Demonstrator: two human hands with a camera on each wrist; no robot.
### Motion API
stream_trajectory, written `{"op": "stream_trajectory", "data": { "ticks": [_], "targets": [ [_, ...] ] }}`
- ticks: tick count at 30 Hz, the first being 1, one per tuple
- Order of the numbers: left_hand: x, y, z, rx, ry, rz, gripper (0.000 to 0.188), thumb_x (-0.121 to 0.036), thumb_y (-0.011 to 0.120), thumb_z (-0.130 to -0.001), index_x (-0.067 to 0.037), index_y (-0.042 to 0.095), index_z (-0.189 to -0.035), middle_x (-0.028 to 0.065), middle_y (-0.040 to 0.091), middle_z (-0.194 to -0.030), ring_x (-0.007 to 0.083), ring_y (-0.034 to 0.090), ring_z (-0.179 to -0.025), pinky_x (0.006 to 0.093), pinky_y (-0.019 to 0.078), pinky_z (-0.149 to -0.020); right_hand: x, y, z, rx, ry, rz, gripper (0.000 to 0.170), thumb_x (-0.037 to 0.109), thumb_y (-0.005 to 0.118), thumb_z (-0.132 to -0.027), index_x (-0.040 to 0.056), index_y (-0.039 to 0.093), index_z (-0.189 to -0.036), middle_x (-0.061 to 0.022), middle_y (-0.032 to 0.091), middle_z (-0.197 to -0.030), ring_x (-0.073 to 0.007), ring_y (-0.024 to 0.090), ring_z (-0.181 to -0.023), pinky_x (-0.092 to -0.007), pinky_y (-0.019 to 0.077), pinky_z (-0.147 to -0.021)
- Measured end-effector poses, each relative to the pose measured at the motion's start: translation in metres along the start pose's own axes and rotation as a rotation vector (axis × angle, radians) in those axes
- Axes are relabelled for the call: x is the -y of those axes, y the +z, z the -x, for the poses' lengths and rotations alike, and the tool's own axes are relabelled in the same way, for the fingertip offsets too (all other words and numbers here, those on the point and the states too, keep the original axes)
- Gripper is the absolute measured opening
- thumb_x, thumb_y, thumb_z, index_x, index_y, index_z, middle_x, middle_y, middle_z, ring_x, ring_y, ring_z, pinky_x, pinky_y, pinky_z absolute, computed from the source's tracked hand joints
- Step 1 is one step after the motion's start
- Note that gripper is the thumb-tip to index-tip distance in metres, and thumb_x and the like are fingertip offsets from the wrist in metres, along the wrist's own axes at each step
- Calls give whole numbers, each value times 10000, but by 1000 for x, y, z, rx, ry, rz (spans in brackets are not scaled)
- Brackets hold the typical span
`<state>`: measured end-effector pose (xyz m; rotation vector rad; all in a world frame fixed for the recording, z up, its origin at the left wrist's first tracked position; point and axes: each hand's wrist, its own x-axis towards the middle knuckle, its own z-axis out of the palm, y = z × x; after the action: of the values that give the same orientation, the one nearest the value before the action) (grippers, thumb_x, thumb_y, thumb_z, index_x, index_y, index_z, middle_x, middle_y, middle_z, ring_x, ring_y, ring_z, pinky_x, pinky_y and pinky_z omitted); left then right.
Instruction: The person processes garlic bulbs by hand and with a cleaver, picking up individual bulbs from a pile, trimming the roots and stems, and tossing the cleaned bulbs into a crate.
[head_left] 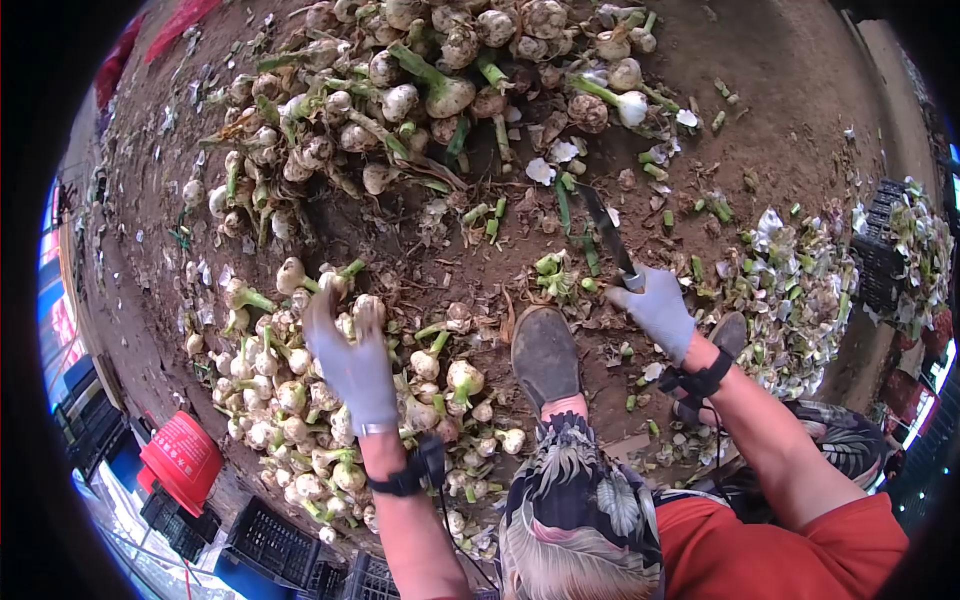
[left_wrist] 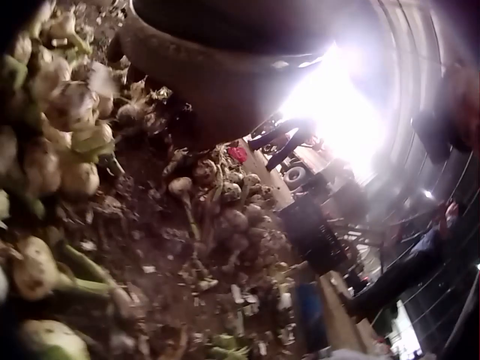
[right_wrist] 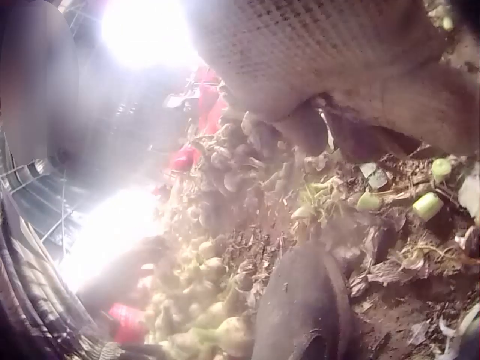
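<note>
My gloved right hand grips a knife by its handle, the dark blade slanting up and left over the soil. In the right wrist view the glove fills the top and hides most of the knife. My gloved left hand is over a heap of trimmed garlic bulbs, its fingers loosely extended and blurred, with no bulb seen in its grasp. The left wrist view shows bulbs with short stems close by. Beyond both hands lies a larger pile of untrimmed garlic with long stalks.
Cut green stem pieces litter the brown soil. White peelings are heaped at right beside a black crate. My shoe stands between the hands. At lower left are a red bucket and black crates.
</note>
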<state>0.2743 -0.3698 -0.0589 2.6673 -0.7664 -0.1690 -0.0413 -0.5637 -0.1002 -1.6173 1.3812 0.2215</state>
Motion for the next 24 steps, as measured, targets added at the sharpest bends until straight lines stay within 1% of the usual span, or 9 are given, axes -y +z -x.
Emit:
{"op": "stream_trajectory", "data": {
  "ticks": [1,2,6,10,12,18,20,21,24],
  "targets": [
    [-8,16,-20,50,-30,184,531,-310,724,-889,-84,576,-1346,169,643,-1270,281,589,-1201,429,449,-1044,4,6,-1,25,10,-170,332,306,758,-800,-7,683,-882,-80,637,-677,-128,555,-613,-321,471,-606],
    [-18,36,-44,98,-59,370,569,-337,719,-888,-60,562,-1360,180,650,-1267,304,619,-1167,420,466,-1026,13,8,-2,26,9,-168,332,306,758,-800,-7,683,-882,-80,637,-677,-128,555,-613,-321,471,-606],
    [-25,121,-120,87,-133,119,553,-378,707,-862,-16,592,-1264,252,675,-1151,405,672,-1025,472,516,-894,48,-3,-3,42,-68,-260,287,247,752,-822,-8,707,-946,-59,683,-748,-103,594,-681,-292,494,-653],
    [-52,107,-106,96,-184,53,413,-310,693,-878,-11,651,-1160,246,709,-1027,415,682,-959,441,523,-828,50,-15,-17,61,-61,-356,275,220,751,-842,-9,711,-988,-43,695,-801,-95,614,-736,-277,498,-683],
    [-49,100,-70,36,-201,338,354,-271,695,-899,-35,671,-1162,198,730,-1010,322,705,-931,418,535,-828,69,-19,-17,56,-63,-554,272,214,745,-859,-12,709,-1005,-28,689,-803,-87,607,-728,-264,492,-675],
    [-55,119,-45,-10,-138,134,585,-272,699,-884,-63,507,-1396,218,552,-1327,359,606,-1154,428,498,-989,97,-4,-28,121,-101,-535,287,211,749,-873,-2,703,-1060,-9,662,-792,-71,586,-707,-245,472,-632],
    [-63,113,-62,240,-74,11,572,-216,714,-836,-89,540,-1366,208,554,-1309,377,594,-1159,430,494,-992,100,-3,-25,134,-113,-535,293,209,749,-873,-1,705,-1071,-9,675,-821,-70,591,-728,-243,478,-652],
    [-62,114,-63,215,80,1,542,-161,711,-796,-101,571,-1317,196,554,-1278,378,602,-1123,427,501,-971,100,-4,-24,133,-126,-537,293,209,749,-873,-1,705,-1071,-9,675,-821,-70,591,-728,-243,478,-652],
    [-69,100,-50,294,145,72,498,-177,715,-793,-83,589,-1266,176,570,-1225,376,609,-1080,419,510,-944,88,-7,-19,93,-102,-547,310,206,747,-874,0,704,-1102,-15,698,-890,-71,612,-789,-245,497,-705]
  ]
}}
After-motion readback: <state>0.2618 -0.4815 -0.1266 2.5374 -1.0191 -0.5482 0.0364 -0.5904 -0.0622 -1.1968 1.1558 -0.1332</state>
